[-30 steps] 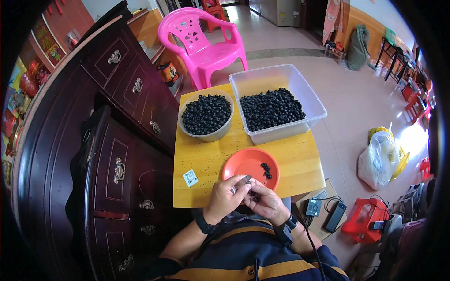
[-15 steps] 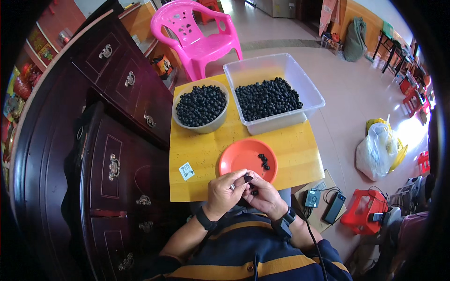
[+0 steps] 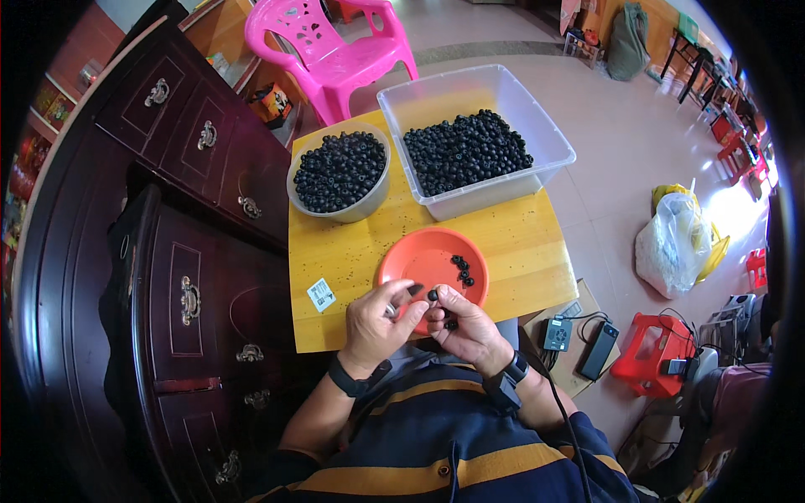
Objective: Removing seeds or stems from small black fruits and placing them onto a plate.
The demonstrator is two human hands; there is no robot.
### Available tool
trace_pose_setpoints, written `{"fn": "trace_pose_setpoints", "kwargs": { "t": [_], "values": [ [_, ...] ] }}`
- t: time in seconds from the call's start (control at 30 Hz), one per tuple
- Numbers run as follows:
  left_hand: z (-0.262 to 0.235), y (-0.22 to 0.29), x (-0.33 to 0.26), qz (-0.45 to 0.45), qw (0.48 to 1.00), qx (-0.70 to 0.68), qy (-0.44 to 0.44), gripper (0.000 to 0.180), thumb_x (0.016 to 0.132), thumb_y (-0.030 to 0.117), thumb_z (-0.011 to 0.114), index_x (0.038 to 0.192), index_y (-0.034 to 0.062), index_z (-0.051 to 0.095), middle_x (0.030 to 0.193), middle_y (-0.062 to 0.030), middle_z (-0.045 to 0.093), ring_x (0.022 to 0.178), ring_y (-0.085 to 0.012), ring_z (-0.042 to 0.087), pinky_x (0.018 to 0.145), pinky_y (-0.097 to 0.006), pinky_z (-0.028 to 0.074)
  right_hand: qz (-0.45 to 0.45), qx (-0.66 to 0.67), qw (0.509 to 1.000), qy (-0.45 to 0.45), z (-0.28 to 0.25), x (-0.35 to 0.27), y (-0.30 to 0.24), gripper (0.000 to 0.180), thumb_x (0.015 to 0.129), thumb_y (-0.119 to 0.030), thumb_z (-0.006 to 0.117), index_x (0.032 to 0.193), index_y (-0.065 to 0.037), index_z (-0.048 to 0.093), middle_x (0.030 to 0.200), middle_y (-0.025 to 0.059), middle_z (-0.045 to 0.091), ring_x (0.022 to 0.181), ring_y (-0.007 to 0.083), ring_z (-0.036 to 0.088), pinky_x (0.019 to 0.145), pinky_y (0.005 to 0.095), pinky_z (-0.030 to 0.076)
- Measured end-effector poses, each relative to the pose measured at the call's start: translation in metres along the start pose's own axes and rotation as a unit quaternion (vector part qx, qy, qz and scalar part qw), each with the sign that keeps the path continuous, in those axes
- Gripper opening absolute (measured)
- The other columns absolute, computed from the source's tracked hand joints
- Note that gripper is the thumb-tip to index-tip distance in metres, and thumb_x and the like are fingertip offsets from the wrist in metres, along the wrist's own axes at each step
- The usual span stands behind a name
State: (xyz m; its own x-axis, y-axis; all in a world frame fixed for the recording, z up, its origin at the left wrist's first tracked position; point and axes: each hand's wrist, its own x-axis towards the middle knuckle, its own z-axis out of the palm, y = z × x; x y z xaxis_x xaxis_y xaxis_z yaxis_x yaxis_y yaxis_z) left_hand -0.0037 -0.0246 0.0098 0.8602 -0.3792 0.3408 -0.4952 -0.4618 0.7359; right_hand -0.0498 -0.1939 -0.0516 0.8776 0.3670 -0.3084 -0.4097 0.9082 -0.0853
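Navy shirt (image 3: 453, 444) with mustard-yellow stripes.
Dark band on left wrist (image 3: 348, 379), black watch on right wrist (image 3: 506, 381) (thin dark cable trailing just beside the watch).

Two hands, left (image 3: 379, 323) and right (image 3: 466, 329), are seen. One orange plate (image 3: 411, 261), one round bowl (image 3: 340, 173), one clear tub (image 3: 474, 138), one pink chair (image 3: 331, 50), one small label (image 3: 320, 295). Roughly five beads (image 3: 462, 268) are counted on the plate; the rest can't be counted.

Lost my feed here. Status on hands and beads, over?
Left hand and right hand together at orange plate rim, pinching small black bead. Few beads on plate. Nothing in the way.
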Motion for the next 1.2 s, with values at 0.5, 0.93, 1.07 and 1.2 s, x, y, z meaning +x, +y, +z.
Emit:
{"fn": "trace_pose_setpoints", "kwargs": {
  "t": [0.5,0.93,1.07,1.2],
  "values": [
    [0.0,-0.006,0.014,0.013,0.994,0.045,-0.095,0.038,0.084,0.041,0.076,0.079,0.0074,0.06,0.07,-0.0096,0.065,0.061,-0.0295,0.065,0.053,-0.039,0.048,0.028,0.0,0.999,0.036,0.002,0.002,0.0,0.012,0.099,-0.018,0.064,0.106,-0.009,0.063,0.091,-0.0005,0.064,0.075,0.0074,0.059,0.07,0.0227,0.053],
    [0.004,-0.004,0.014,0.031,0.992,0.077,-0.1,0.036,0.09,0.037,0.073,0.078,0.006,0.059,0.068,-0.0105,0.062,0.059,-0.028,0.064,0.053,-0.037,0.047,0.025,0.003,1.0,0.012,-0.005,0.003,-0.001,0.008,0.1,-0.017,0.061,0.104,-0.009,0.062,0.089,-0.0018,0.063,0.076,0.0068,0.06,0.071,0.0229,0.053],
    [0.005,-0.007,0.013,0.034,0.988,0.098,-0.113,0.039,0.09,0.038,0.072,0.076,0.0053,0.057,0.064,-0.0103,0.06,0.057,-0.028,0.063,0.051,-0.037,0.046,0.008,-0.017,1.0,0.007,-0.007,0.003,-0.002,0.007,0.101,-0.016,0.06,0.103,-0.01,0.062,0.09,-0.0018,0.063,0.077,0.0067,0.06,0.072,0.0221,0.054],
    [0.006,-0.011,0.012,0.038,0.989,0.065,-0.126,0.038,0.09,0.038,0.072,0.077,0.0044,0.06,0.064,-0.0106,0.061,0.055,-0.0263,0.063,0.051,-0.036,0.046,0.0,-0.022,1.0,0.007,-0.008,0.003,-0.002,0.005,0.1,-0.015,0.061,0.103,-0.011,0.062,0.093,-0.0015,0.064,0.078,0.0065,0.062,0.073,0.0213,0.054]
  ]
}}
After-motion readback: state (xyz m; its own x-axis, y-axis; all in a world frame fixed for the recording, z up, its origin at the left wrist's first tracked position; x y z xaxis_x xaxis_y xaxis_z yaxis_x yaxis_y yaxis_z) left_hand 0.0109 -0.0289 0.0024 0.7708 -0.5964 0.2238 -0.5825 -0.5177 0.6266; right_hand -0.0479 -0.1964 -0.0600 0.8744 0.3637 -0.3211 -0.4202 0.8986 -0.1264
